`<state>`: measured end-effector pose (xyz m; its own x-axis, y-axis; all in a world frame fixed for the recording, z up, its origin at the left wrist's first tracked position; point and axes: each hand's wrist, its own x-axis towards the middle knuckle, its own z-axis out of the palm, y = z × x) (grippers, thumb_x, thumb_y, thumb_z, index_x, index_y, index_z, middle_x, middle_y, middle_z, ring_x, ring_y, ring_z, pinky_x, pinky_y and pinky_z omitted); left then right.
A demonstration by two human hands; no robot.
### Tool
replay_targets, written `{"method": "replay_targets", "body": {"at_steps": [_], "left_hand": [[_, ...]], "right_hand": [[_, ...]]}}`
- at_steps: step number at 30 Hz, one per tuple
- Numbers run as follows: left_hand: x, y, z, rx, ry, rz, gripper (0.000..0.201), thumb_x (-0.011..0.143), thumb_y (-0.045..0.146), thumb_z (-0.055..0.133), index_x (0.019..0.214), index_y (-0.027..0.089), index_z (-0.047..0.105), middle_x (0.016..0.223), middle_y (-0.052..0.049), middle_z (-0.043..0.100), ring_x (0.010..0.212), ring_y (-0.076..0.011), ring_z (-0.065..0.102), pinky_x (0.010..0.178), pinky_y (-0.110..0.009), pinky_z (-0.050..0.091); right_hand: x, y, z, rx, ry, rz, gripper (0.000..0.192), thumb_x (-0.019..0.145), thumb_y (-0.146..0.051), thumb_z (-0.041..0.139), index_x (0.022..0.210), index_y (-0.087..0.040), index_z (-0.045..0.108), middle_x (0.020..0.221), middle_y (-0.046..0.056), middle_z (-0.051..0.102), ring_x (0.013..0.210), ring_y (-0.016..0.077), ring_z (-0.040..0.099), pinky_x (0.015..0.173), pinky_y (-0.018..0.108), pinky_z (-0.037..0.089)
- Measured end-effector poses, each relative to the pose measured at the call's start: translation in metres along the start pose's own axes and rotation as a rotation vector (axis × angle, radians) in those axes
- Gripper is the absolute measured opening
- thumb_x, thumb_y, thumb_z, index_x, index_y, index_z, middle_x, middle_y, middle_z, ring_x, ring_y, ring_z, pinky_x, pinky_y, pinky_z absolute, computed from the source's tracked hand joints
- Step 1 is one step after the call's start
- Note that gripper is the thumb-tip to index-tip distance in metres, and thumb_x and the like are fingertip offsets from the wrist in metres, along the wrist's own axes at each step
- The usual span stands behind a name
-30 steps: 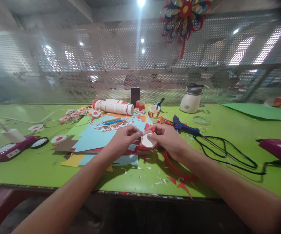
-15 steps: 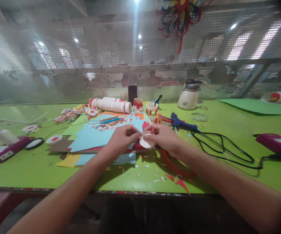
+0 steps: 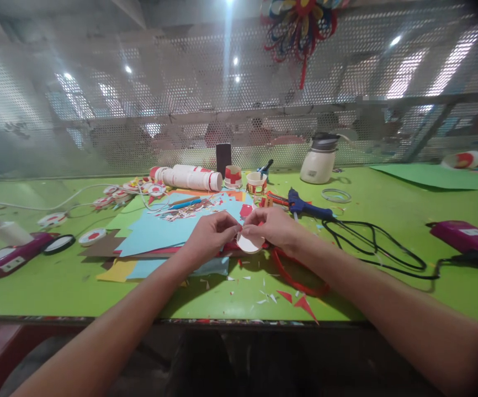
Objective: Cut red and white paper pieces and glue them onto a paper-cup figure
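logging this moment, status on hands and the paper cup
Left hand and right hand both pinching white paper cup. Cup held above blue paper sheets. Glue gun lies apart, nothing blocking.

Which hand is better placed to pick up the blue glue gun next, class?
Probably the right hand: the blue glue gun lies just beyond it on the same side, while the left hand pinches the white paper disc farther away.
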<state>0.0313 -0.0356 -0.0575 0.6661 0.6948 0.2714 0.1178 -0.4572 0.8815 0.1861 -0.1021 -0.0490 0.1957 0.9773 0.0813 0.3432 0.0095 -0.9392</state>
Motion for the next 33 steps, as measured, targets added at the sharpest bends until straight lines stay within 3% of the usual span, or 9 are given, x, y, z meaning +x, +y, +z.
{"method": "replay_targets", "body": {"at_steps": [9,18,26,33], "left_hand": [[-0.0034,0.0034,-0.0024,-0.263,-0.046,-0.109,0.02,0.074,0.031,0.064,0.071,0.012,0.059,0.068,-0.002,0.06,0.065,-0.0114,0.054,0.069,-0.028,0.044],[-0.002,-0.0019,-0.0022,-0.356,0.0,-0.19,0.022,0.068,0.031,0.07,0.07,0.012,0.061,0.068,-0.003,0.063,0.066,-0.0122,0.058,0.071,-0.029,0.046],[-0.0038,0.0022,-0.0041,-0.461,-0.044,-0.343,0.021,0.066,0.028,0.072,0.072,0.013,0.06,0.066,-0.002,0.061,0.063,-0.012,0.057,0.056,-0.023,0.043],[-0.0053,0.0067,-0.0053,-0.588,-0.09,-0.382,0.022,0.064,0.025,0.075,0.071,0.012,0.058,0.066,-0.001,0.06,0.063,-0.0099,0.055,0.064,-0.026,0.045]], "right_hand": [[-0.0001,-0.0042,-0.0034,-0.279,0.025,-0.209,0.002,0.064,-0.019,0.063,0.064,-0.016,0.062,0.062,0.001,0.06,0.057,0.0123,0.05,0.052,0.026,0.039],[-0.0016,-0.0035,-0.0011,-0.299,0.053,-0.21,0.004,0.066,-0.018,0.062,0.067,-0.015,0.062,0.064,0.001,0.061,0.056,0.0112,0.049,0.051,0.024,0.038],[-0.0029,-0.004,0.0006,-0.301,0.053,-0.225,0.003,0.066,-0.018,0.063,0.066,-0.015,0.063,0.065,0.002,0.062,0.056,0.0106,0.048,0.052,0.025,0.037],[-0.004,-0.0043,-0.0006,-0.25,0.031,-0.185,0.006,0.066,-0.022,0.064,0.066,-0.016,0.063,0.063,0.002,0.061,0.055,0.0113,0.05,0.05,0.025,0.038]]}}
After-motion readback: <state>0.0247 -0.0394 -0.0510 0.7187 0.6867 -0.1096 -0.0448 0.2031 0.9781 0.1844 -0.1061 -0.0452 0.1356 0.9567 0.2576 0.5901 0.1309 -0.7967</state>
